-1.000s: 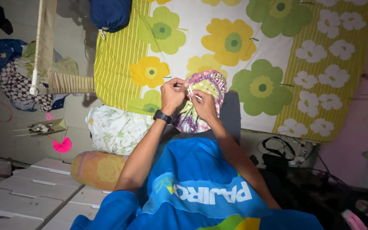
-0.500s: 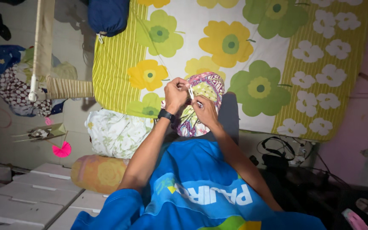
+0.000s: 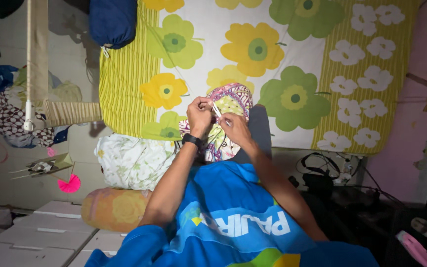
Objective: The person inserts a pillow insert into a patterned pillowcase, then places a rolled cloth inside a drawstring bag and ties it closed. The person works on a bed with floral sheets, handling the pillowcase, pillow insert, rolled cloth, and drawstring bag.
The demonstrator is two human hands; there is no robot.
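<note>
Left hand (image 3: 199,114) pinches the upper end of a thin white strip (image 3: 217,111); right hand (image 3: 236,130) pinches its lower end. Strip sits taut between them, over a patterned cloth bundle (image 3: 228,101) on the knee. Judged light, limp, slippery: grip near ends.

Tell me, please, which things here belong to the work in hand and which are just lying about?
In hand: left hand, right hand, thin white strip pinched between them, patterned cloth bundle under them.
Lying about: flowered sheet, white floral pillow, orange bolster, pink fan.
</note>
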